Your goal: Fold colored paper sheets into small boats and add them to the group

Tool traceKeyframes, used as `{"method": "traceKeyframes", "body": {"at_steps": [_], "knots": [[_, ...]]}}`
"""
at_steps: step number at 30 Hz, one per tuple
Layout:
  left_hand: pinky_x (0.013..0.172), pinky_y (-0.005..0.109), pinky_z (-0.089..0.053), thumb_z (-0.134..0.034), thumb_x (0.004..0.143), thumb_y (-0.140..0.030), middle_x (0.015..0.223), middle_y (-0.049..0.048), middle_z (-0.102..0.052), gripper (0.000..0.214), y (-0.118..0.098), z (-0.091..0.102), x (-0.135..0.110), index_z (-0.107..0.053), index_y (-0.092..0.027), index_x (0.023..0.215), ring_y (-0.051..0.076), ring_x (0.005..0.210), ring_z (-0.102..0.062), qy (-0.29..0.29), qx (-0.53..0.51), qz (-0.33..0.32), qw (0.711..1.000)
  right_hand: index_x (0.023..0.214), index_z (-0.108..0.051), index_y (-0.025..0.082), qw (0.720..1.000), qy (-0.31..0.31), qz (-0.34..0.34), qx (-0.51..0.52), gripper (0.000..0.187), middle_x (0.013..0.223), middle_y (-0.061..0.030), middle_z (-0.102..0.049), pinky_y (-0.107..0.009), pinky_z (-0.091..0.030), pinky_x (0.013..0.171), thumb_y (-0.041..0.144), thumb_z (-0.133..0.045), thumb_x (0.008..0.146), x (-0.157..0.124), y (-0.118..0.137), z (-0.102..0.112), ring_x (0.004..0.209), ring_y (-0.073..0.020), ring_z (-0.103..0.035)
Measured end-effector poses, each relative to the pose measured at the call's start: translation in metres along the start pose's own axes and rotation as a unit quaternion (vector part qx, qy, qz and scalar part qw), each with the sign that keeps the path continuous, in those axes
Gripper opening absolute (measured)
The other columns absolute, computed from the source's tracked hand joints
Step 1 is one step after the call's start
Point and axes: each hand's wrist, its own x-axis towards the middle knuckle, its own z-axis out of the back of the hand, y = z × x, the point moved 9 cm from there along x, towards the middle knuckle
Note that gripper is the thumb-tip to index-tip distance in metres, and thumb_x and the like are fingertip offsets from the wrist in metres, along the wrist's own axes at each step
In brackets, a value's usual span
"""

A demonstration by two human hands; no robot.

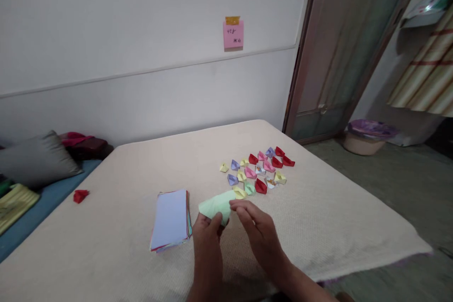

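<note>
A pale green sheet of paper (216, 205) is held just above the table, partly folded. My left hand (207, 236) pinches its near left edge, fingers closed on it. My right hand (255, 226) grips the paper's right end with curled fingers. Just left of the hands lies a stack of coloured paper (171, 219) with a lilac sheet on top. Beyond the hands sits a cluster of several small folded paper pieces (260, 170) in red, pink, yellow, lilac and green.
The table is covered by a cream cloth (318, 217). A lone red folded piece (80, 195) lies on a blue mat at left, near a grey cushion (35, 160). A pink note (233, 34) is stuck on the wall. A door and a basin (368, 136) stand at right.
</note>
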Motion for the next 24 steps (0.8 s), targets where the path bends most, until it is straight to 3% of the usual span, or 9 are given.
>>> {"method": "traceKeyframes", "body": {"at_steps": [4, 8, 10, 14, 24], "knots": [[0.069, 0.027, -0.048, -0.065, 0.07, -0.017, 0.082, 0.0037, -0.07, 0.017, 0.005, -0.008, 0.0, -0.064, -0.015, 0.087, 0.016, 0.074, -0.064, 0.025, -0.06, 0.04, 0.997, 0.083, -0.061, 0.02, 0.99, -0.058, -0.112, 0.066, 0.014, 0.077, -0.0027, -0.062, -0.028, -0.045, 0.065, 0.028, -0.067, 0.072, 0.009, -0.022, 0.017, 0.072, -0.0183, -0.056], [0.068, 0.027, -0.048, -0.066, 0.069, -0.017, 0.083, 0.0043, -0.07, 0.021, 0.008, -0.015, -0.002, -0.067, -0.015, 0.09, 0.015, 0.072, -0.062, 0.056, -0.037, 0.048, 0.997, 0.08, -0.06, 0.018, 0.972, 0.021, -0.17, 0.16, 0.02, 0.068, 0.0011, -0.058, -0.024, -0.039, 0.054, 0.02, -0.068, 0.062, 0.015, -0.036, 0.003, 0.061, -0.0137, -0.051], [0.067, 0.026, -0.047, -0.067, 0.068, -0.017, 0.079, 0.0038, -0.07, 0.021, 0.01, -0.016, -0.003, -0.068, -0.014, 0.089, 0.014, 0.069, -0.061, 0.066, -0.019, 0.053, 0.996, 0.072, -0.059, 0.018, 0.971, 0.041, -0.178, 0.154, 0.013, 0.059, 0.0039, -0.054, -0.023, -0.034, 0.05, 0.019, -0.066, 0.062, 0.015, -0.038, -0.001, 0.055, -0.0115, -0.045], [0.066, 0.027, -0.046, -0.068, 0.069, -0.018, 0.076, 0.0041, -0.07, 0.018, 0.008, -0.02, -0.005, -0.068, -0.013, 0.086, 0.015, 0.068, -0.06, 0.086, 0.01, 0.061, 0.994, 0.064, -0.057, 0.018, 0.976, 0.022, -0.18, 0.125, 0.007, 0.05, 0.0067, -0.047, -0.023, -0.029, 0.049, 0.015, -0.062, 0.06, 0.014, -0.041, 0.003, 0.05, -0.0099, -0.039], [0.063, 0.027, -0.045, -0.072, 0.066, -0.023, 0.068, 0.0011, -0.065, 0.017, 0.012, -0.006, -0.002, -0.07, -0.013, 0.08, 0.014, 0.063, -0.057, 0.043, 0.019, 0.068, 0.997, 0.069, -0.068, 0.018, 0.978, 0.045, -0.173, 0.11, 0.01, 0.049, 0.0056, -0.049, -0.024, -0.031, 0.049, 0.019, -0.06, 0.062, 0.013, -0.035, 0.0, 0.048, -0.0111, -0.042]]}}
